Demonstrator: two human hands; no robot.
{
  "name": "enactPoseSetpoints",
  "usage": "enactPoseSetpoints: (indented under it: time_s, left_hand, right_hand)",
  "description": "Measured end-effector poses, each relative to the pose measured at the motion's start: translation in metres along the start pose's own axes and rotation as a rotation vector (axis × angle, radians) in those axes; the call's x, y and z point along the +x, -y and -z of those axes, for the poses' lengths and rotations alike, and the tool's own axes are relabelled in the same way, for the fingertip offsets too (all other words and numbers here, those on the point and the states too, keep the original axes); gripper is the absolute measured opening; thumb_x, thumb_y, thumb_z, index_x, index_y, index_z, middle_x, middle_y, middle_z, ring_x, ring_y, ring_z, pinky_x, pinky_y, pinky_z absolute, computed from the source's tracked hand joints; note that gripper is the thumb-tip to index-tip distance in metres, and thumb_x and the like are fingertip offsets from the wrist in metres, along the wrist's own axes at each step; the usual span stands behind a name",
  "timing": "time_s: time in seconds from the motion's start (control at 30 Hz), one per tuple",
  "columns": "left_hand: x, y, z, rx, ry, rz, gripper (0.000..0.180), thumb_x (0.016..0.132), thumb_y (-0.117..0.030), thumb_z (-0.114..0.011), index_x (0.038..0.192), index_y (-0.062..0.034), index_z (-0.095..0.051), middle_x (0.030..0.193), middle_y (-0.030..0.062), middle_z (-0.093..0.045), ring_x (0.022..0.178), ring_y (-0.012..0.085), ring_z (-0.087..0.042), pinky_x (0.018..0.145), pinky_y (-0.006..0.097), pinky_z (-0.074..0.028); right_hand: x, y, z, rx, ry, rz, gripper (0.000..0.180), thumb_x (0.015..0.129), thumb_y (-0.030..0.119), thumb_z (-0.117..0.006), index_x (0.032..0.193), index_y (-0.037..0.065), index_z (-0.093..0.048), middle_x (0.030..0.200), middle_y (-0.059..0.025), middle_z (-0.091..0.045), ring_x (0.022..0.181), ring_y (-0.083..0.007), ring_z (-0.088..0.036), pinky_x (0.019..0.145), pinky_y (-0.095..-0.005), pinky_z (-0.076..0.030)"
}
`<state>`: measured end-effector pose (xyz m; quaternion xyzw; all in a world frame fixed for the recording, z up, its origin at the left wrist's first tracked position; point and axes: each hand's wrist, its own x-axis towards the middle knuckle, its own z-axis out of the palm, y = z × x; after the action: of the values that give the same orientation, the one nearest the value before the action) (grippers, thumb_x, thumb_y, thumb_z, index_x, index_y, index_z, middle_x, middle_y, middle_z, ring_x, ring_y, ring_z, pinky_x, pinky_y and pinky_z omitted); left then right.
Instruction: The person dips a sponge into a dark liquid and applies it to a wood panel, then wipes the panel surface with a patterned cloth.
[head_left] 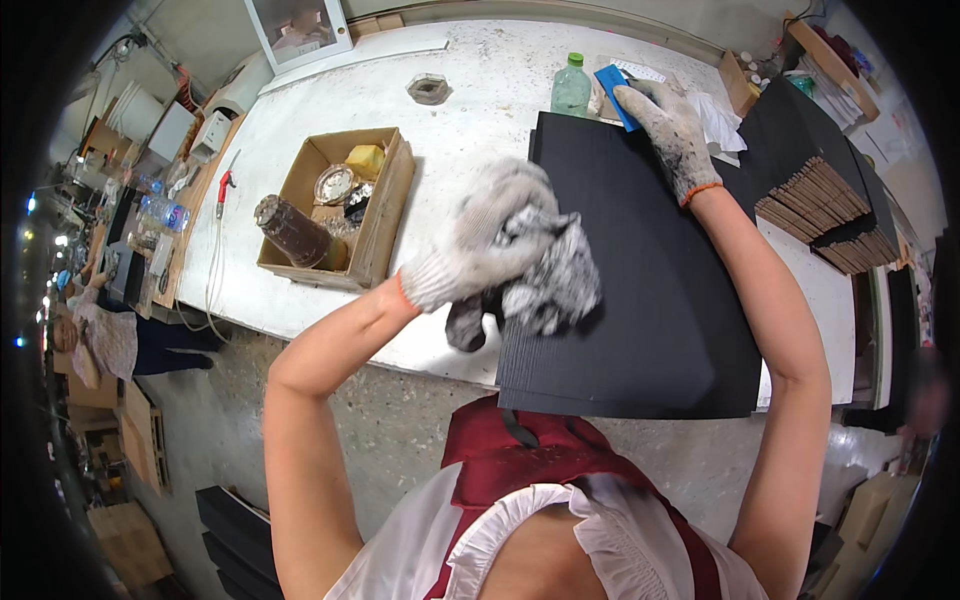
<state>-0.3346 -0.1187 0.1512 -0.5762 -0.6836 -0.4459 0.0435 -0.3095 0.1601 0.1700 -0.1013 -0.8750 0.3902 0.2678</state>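
My left hand [490, 225], in a soiled white knit glove, grips a crumpled rag [562, 285] smeared with black and grey. The rag is over the left edge of a black wood-grained panel [650, 290], and a dark end of it hangs past that edge. At the panel's far end my right hand [668, 130], in a similar glove with blackened fingers, is closed on a flat blue block [615, 95]. What the block is I cannot make out. The panel lies at the near edge of a white table, perhaps on top of others.
An open wooden box [400, 170] with a dark-stained bottle and a yellow block stands left. Beyond the panel are a green-capped bottle [571, 88] and white paper [718, 125]. Stacked black panels [815, 190] rise at right. A red air gun [225, 185] lies far left; another person [110, 335] is there.
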Motion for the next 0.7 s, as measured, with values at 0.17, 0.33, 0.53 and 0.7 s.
enactPoseSetpoints:
  time_s: [0.17, 0.33, 0.53, 0.7]
  left_hand:
    - [0.072, 0.075, -0.012, 0.079, -0.125, 0.166, 0.023, 0.082, -0.018, -0.062, 0.101, -0.0049, -0.06, 0.103, 0.0115, -0.058, 0.099, 0.022, -0.057, 0.09, 0.034, -0.046]
    - [0.093, 0.103, -0.021, -0.026, -0.154, 0.237, 0.033, 0.086, -0.025, -0.063, 0.11, -0.0019, -0.06, 0.1, 0.0164, -0.063, 0.098, 0.0236, -0.059, 0.088, 0.035, -0.046]
    - [0.054, 0.058, -0.013, -0.104, -0.225, 0.231, 0.029, 0.087, -0.023, -0.062, 0.108, -0.0028, -0.059, 0.102, 0.0134, -0.06, 0.098, 0.0226, -0.057, 0.091, 0.034, -0.045]
    - [0.0, 0.011, -0.006, -0.04, -0.102, 0.127, 0.018, 0.08, -0.012, -0.065, 0.097, -0.0072, -0.06, 0.096, 0.0109, -0.06, 0.1, 0.0278, -0.058, 0.091, 0.038, -0.046]
  right_hand:
    - [0.0, 0.001, 0.0, -0.006, 0.005, 0.008, 0.066, 0.084, 0.051, -0.063, 0.117, -0.006, -0.063, 0.11, -0.0204, -0.067, 0.102, -0.0262, -0.063, 0.091, -0.0323, -0.046]
    - [0.003, -0.006, -0.004, 0.092, -0.002, -0.02, 0.062, 0.084, 0.048, -0.063, 0.114, -0.006, -0.065, 0.104, -0.0183, -0.068, 0.098, -0.023, -0.063, 0.088, -0.031, -0.046]
    - [0.004, -0.007, -0.001, 0.103, -0.034, 0.007, 0.054, 0.086, 0.044, -0.063, 0.11, -0.004, -0.067, 0.097, -0.0161, -0.068, 0.092, -0.0205, -0.061, 0.085, -0.0303, -0.045]
    - [0.007, -0.015, -0.003, 0.036, -0.028, 0.085, 0.053, 0.087, 0.045, -0.062, 0.111, -0.002, -0.068, 0.109, -0.0191, -0.064, 0.106, -0.0292, -0.058, 0.093, -0.0355, -0.043]
